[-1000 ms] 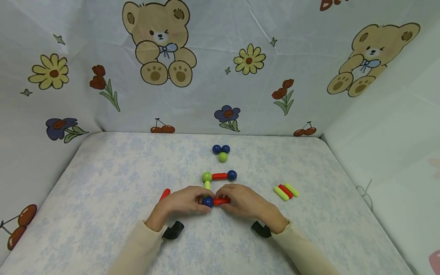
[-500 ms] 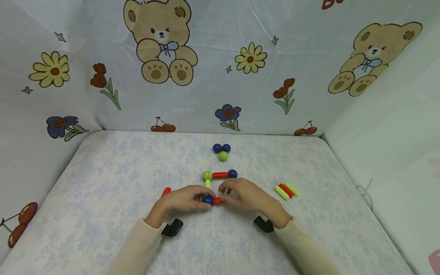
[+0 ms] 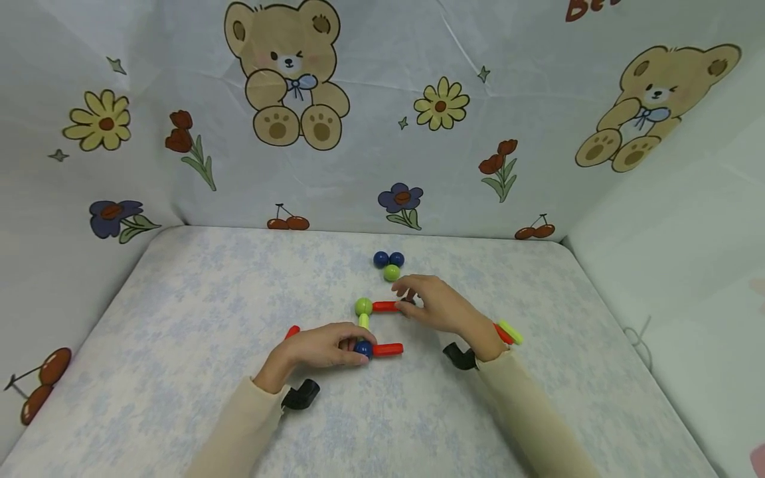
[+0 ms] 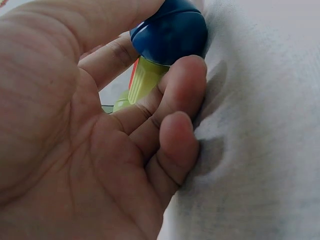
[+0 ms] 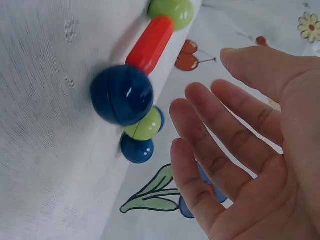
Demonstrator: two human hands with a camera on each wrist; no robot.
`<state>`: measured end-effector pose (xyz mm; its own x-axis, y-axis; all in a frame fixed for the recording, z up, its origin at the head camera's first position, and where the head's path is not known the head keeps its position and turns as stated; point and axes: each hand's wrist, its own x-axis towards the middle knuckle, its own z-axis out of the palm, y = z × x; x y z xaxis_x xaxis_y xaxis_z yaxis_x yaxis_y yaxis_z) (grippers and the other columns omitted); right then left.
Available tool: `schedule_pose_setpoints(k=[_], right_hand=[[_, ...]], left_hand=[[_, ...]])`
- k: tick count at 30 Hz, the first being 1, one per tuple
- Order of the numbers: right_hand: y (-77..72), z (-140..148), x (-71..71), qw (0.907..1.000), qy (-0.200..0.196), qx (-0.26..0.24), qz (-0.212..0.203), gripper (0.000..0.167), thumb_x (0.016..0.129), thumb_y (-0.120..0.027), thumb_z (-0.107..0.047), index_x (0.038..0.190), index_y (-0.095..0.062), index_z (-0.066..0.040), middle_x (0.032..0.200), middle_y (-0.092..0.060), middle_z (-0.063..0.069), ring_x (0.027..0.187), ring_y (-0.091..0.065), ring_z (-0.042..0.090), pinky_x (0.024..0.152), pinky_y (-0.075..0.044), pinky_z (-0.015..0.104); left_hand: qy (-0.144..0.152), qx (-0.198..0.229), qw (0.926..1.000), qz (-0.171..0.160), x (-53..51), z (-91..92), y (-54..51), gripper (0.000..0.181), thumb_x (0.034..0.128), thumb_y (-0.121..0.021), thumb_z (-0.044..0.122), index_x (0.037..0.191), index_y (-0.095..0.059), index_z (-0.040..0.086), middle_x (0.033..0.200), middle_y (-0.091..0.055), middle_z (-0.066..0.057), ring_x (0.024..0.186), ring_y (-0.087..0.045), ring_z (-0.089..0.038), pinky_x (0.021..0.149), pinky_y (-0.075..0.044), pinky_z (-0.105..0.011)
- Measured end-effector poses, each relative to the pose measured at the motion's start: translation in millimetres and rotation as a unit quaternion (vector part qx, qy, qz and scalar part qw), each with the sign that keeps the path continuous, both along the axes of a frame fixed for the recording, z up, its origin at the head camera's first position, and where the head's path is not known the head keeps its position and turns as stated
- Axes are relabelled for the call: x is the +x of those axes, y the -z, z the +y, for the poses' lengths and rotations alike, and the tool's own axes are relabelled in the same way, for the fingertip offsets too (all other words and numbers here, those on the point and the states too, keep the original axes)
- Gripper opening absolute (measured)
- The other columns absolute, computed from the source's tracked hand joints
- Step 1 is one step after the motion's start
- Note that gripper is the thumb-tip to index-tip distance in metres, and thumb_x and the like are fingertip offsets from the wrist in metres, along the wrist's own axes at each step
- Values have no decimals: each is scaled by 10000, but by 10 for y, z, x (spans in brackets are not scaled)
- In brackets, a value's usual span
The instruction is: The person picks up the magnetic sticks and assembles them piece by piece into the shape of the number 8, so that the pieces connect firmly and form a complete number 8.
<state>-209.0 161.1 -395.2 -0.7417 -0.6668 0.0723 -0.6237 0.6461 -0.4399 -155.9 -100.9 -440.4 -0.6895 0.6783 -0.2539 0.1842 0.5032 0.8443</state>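
Note:
A piece built of balls and sticks lies on the table. My left hand (image 3: 325,346) pinches its near blue ball (image 3: 364,349), which also shows between thumb and fingers in the left wrist view. From that ball a red stick (image 3: 388,349) points right, and a yellow-green stick (image 3: 364,321) runs back to a green ball (image 3: 363,306). Another red stick (image 5: 151,46) joins the green ball to a far blue ball (image 5: 121,95). Above this far ball hovers my right hand (image 3: 439,305), fingers loosely bent and apart from it; in the head view the hand mostly hides the ball.
Two loose blue balls (image 3: 381,259) and a loose green ball (image 3: 391,273) sit together farther back. Loose sticks (image 3: 510,332) lie at the right, partly behind my right wrist. Left of my left hand, a red stick (image 3: 292,331) is partly covered.
My right hand has let go of the near red stick and moved back to the far blue ball. The left hand stays on the near blue ball.

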Motion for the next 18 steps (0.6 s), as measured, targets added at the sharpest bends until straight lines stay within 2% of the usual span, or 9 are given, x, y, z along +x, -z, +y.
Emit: schedule_pose_setpoints(k=[9, 13, 18], right_hand=[[59, -95, -357, 9990, 449, 74, 23, 285, 992, -630, -145, 1264, -643, -60, 1325, -567, 145, 1092, -625, 310, 906, -532, 442], [121, -128, -451, 9973, 675, 294, -48, 291, 1010, -581, -120, 1292, -639, -84, 1393, -518, 158, 1128, -617, 318, 947, -522, 458], [181, -149, -502, 9965, 665, 472, -179, 317, 1022, -543, -99, 1328, -625, -106, 1406, -519, 178, 1217, -579, 329, 1012, -488, 488]], left_hand=[[46, 56, 10000, -39, -9, -10, -5, 293, 971, -682, 241, 1259, -663, 187, 896, -530, 10, 756, -481, -125, 682, -398, -240], [121, 116, 9998, -45, -13, -13, -18, 295, 973, -679, 235, 1258, -661, 162, 891, -531, 1, 745, -479, -123, 674, -396, -233], [135, 109, 9998, -23, -10, -14, -30, 298, 970, -683, 240, 1255, -662, 157, 881, -533, 0, 732, -477, -112, 669, -395, -229]])
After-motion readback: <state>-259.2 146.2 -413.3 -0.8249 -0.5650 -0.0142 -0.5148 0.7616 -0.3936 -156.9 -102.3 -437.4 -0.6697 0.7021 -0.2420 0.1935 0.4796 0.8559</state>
